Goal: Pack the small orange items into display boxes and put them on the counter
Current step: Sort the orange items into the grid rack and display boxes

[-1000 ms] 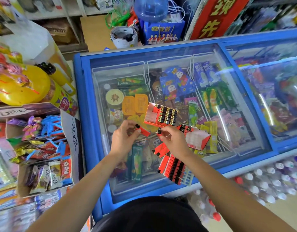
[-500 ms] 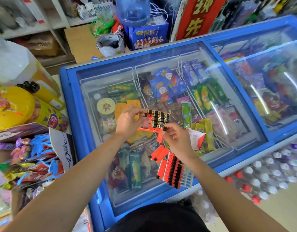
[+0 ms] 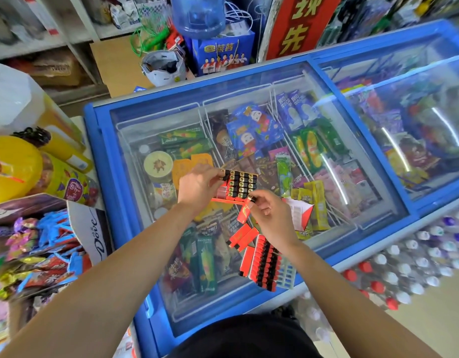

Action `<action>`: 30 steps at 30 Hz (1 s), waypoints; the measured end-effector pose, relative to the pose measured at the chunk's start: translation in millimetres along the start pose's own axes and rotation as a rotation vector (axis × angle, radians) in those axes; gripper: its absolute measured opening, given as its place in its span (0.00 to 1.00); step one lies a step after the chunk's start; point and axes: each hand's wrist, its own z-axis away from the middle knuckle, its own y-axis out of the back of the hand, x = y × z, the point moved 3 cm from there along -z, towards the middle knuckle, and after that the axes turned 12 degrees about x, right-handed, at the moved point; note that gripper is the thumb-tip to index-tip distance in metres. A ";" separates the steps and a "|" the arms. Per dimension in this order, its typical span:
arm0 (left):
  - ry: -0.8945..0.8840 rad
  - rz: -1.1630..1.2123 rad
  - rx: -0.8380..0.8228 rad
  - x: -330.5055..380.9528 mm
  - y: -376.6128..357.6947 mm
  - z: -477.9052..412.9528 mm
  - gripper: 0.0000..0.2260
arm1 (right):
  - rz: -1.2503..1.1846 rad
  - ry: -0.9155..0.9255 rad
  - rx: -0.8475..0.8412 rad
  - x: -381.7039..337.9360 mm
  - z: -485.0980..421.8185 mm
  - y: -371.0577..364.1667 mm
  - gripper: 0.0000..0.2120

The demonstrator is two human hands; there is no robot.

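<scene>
One orange item (image 3: 245, 211) is pinched by right hand (image 3: 271, 215) at 6 o'clock of display box (image 3: 240, 186); box is gripped at 9 o'clock by left hand (image 3: 197, 188), prob. steadied for loading.

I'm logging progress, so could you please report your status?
Left hand pinching orange item at display box corner. Right hand holding a second item beside box. Loose items on freezer lid; box unobstructed.

Left hand (image 3: 197, 188) seems to grip the display box (image 3: 242, 180); right hand (image 3: 272, 218) pinches an orange item (image 3: 245, 211).
</scene>
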 end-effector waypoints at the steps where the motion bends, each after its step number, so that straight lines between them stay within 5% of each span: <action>1: -0.032 -0.013 0.013 0.7 0.2 -0.2 0.08 | -0.001 0.002 -0.001 -1.5 -0.8 0.1 0.10; 4: -0.078 0.021 0.041 -0.7 1.0 0.5 0.12 | -0.005 0.018 -0.006 -6.2 -6.2 -0.5 0.09; 11: 0.245 0.184 -0.120 -23.6 -2.1 13.7 0.25 | -0.033 0.103 0.013 -34.6 -36.3 -12.5 0.08; 30: 0.357 0.298 -0.142 -27.0 -1.8 25.0 0.25 | 0.362 0.479 -0.042 -20.4 -64.2 -67.5 0.05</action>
